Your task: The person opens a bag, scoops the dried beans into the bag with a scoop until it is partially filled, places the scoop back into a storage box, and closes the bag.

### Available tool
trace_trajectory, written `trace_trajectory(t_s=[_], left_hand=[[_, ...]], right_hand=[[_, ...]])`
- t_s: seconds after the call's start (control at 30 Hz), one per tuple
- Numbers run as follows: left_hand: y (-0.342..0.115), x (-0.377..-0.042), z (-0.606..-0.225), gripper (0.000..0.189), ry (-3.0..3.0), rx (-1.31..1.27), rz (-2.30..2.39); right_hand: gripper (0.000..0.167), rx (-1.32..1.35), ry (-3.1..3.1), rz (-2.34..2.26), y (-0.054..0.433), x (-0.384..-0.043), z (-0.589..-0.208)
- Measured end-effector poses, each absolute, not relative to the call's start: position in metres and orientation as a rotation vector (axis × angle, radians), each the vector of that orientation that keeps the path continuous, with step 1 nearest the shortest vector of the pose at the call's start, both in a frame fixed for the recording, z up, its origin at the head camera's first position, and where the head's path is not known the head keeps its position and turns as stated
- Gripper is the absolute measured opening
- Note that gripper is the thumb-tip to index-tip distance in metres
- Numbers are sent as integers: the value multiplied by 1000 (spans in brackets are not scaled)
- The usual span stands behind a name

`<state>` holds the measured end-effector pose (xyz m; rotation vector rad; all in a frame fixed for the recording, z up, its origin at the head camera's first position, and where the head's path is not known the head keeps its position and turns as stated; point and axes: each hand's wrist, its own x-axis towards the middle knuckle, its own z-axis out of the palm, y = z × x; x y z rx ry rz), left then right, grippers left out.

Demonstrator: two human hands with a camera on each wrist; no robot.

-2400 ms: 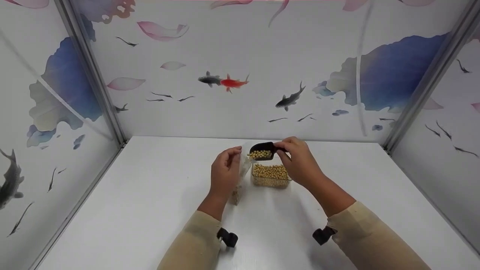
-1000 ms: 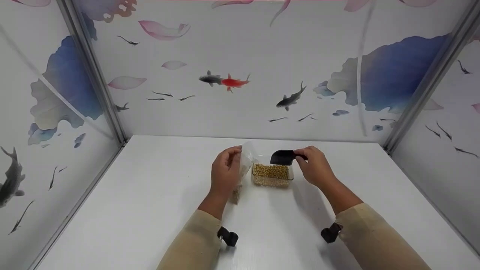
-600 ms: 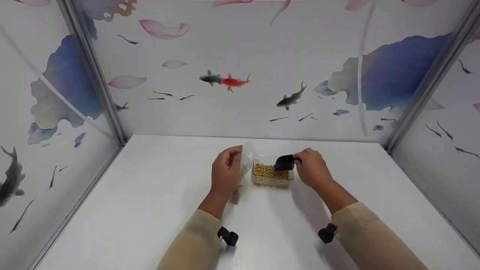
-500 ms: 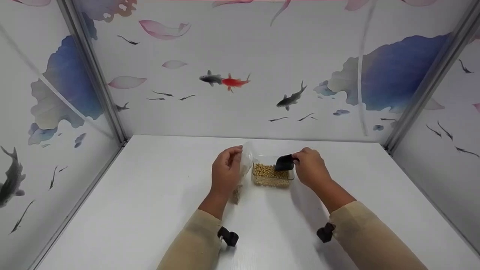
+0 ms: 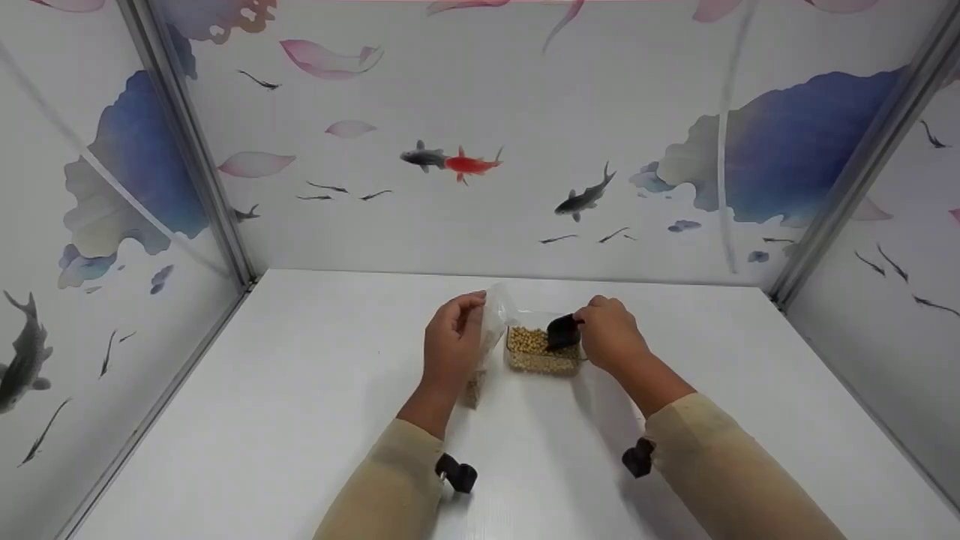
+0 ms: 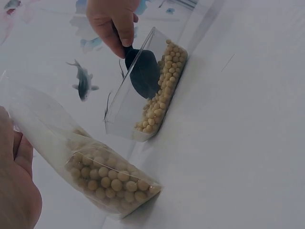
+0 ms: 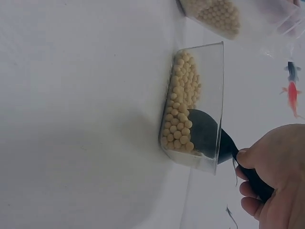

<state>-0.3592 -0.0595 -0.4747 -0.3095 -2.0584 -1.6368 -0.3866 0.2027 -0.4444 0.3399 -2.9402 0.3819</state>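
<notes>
My right hand point(image 5: 611, 334) grips the handle of a black scoop point(image 5: 563, 332). The scoop's blade dips into a clear rectangular container point(image 7: 209, 62) and touches the soybeans point(image 7: 178, 129) inside, as the right wrist view shows. To the left of that container, my left hand point(image 5: 453, 337) holds the upper edge of a clear plastic bag point(image 6: 52, 119) between thumb and fingers. The bag stands on the table with soybeans point(image 6: 109, 179) in its lower part. In the head view my left hand hides much of the bag.
A white table point(image 5: 315, 420) lies under everything. White panels with painted fish and petals enclose it at the back point(image 5: 480, 240) and both sides, joined by metal posts point(image 5: 191, 150). Black wrist cameras point(image 5: 455, 473) are strapped to both sleeves.
The scoop, earlier tilted with soybeans at the bag's mouth, moved right and then came down empty-looking into the container. My left hand has stayed on the bag.
</notes>
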Motion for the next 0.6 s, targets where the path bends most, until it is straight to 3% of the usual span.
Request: trace_trajectory(t_s=[0.6], left_hand=[[-58, -360, -477, 17, -2043, -322, -1633]], right_hand=[[31, 442, -2924, 772, 194, -397, -472]])
